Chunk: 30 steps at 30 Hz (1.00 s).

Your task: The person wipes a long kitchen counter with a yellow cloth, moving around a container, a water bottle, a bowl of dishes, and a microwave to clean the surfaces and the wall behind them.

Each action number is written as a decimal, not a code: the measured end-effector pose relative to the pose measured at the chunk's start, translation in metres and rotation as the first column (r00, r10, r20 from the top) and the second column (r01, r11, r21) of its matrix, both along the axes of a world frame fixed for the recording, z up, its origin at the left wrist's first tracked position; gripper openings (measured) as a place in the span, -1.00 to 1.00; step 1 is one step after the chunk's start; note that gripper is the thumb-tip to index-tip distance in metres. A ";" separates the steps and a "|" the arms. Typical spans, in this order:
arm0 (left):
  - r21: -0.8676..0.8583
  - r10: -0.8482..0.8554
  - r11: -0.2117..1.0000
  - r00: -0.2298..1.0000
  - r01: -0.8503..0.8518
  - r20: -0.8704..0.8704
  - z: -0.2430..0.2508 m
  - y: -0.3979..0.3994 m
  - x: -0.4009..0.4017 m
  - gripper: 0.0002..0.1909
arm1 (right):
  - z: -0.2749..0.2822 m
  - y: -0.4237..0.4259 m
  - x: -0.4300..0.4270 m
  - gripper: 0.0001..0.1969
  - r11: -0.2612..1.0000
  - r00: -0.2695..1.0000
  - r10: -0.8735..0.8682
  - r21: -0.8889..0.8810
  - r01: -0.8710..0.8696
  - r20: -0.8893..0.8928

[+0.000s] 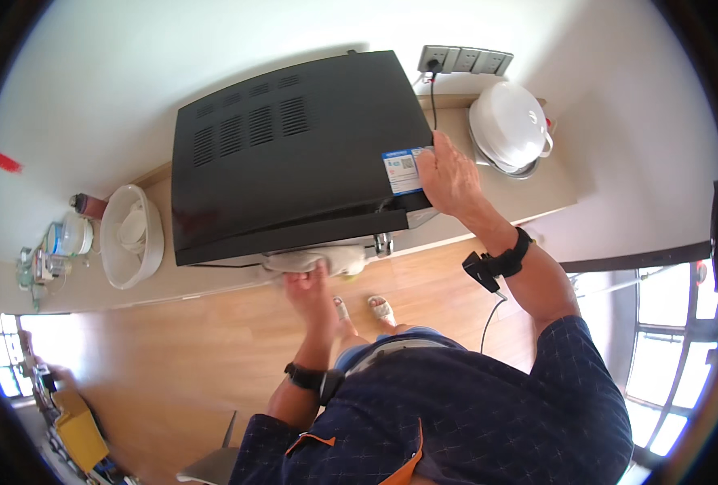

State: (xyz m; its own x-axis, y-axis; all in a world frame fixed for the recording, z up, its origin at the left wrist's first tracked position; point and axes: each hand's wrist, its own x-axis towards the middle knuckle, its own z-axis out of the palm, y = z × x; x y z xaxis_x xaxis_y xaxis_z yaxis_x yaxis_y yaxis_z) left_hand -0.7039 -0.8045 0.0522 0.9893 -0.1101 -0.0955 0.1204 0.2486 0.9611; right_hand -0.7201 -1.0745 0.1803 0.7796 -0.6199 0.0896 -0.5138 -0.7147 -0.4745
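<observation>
A black countertop oven (pixel 298 163) with vent slots on its top stands on a narrow counter against the wall. My left hand (pixel 308 288) holds a light-coloured cloth (pixel 316 259) against the oven's front; the fingers are partly hidden and slightly blurred. My right hand (pixel 453 179) grips the right top edge of the oven, its thumb side on the top beside a printed label (pixel 402 171). Shiny control knobs (pixel 383 244) stick out of the front, near the right end. The oven's front face is mostly hidden from above.
Left of the oven, a white plastic basin (pixel 131 267) holds white dishes. Beyond it are a dark red bottle (pixel 90 206) and plastic tubs (pixel 75 235). On the right sits a white lidded pot (pixel 509 124). A black power cord (pixel 434 103) runs to wall sockets (pixel 466 59).
</observation>
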 end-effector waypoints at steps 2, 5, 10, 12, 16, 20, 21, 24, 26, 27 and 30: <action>0.064 -0.189 0.979 0.980 0.192 -0.056 -0.015 -0.019 -0.015 -0.69 | -0.007 -0.003 -0.003 -0.63 1.000 1.000 0.010 -0.018 -0.010 0.002; 0.034 -0.282 0.959 0.960 0.281 0.005 -0.040 -0.033 -0.017 -0.74 | 0.006 0.008 0.008 -0.64 0.999 0.999 0.010 0.050 -0.007 -0.047; 0.249 -0.215 0.949 0.975 0.194 0.060 0.015 -0.011 0.003 -0.87 | -0.002 -0.004 -0.003 -0.64 0.999 0.999 0.047 -0.001 -0.047 -0.012; 0.231 -0.108 0.971 0.973 0.060 0.202 0.047 0.011 0.011 -0.79 | 0.004 0.005 -0.003 -0.64 0.997 1.000 -0.005 0.078 0.004 0.013; -0.052 -0.033 0.997 0.956 0.050 0.291 0.093 0.028 0.012 -0.66 | 0.001 0.002 -0.002 -0.61 0.997 1.000 -0.022 0.075 0.023 -0.018; 0.067 -0.219 0.976 0.928 0.209 0.302 0.104 0.019 -0.014 -0.65 | 0.003 0.002 -0.002 -0.59 0.996 1.000 -0.011 0.088 0.011 -0.006; -0.023 -0.249 0.965 0.941 0.261 0.228 0.104 0.013 -0.020 -0.68 | 0.004 0.003 -0.002 -0.59 0.996 1.000 -0.021 0.090 0.021 -0.004; 0.119 -0.448 0.893 0.882 0.434 0.144 0.080 0.016 -0.023 -0.71 | 0.004 -0.001 -0.006 -0.57 0.992 0.999 -0.026 0.122 0.030 -0.027; 0.153 -0.508 0.857 0.856 0.491 0.096 0.076 0.012 -0.027 -0.73 | 0.001 -0.008 -0.016 -0.57 0.978 0.998 -0.028 0.207 0.015 0.058; 0.157 -0.515 0.853 0.852 0.498 0.095 0.072 0.017 -0.026 -0.73 | 0.000 -0.004 -0.031 -0.62 0.993 0.972 -0.043 0.113 0.017 0.231; 0.443 -0.608 0.750 0.777 0.492 0.165 0.061 0.035 -0.024 -0.73 | 0.001 0.036 -0.099 -0.88 0.978 0.908 0.060 0.157 -0.137 0.414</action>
State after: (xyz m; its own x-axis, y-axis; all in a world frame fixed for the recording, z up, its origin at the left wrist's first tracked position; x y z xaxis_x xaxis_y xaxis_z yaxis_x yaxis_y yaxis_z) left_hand -0.7281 -0.7695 0.1132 0.7519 -0.6586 0.0307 -0.1618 -0.1391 0.9770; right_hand -0.8195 -1.0387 0.1810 0.7576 -0.5770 0.3052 -0.1817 -0.6355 -0.7505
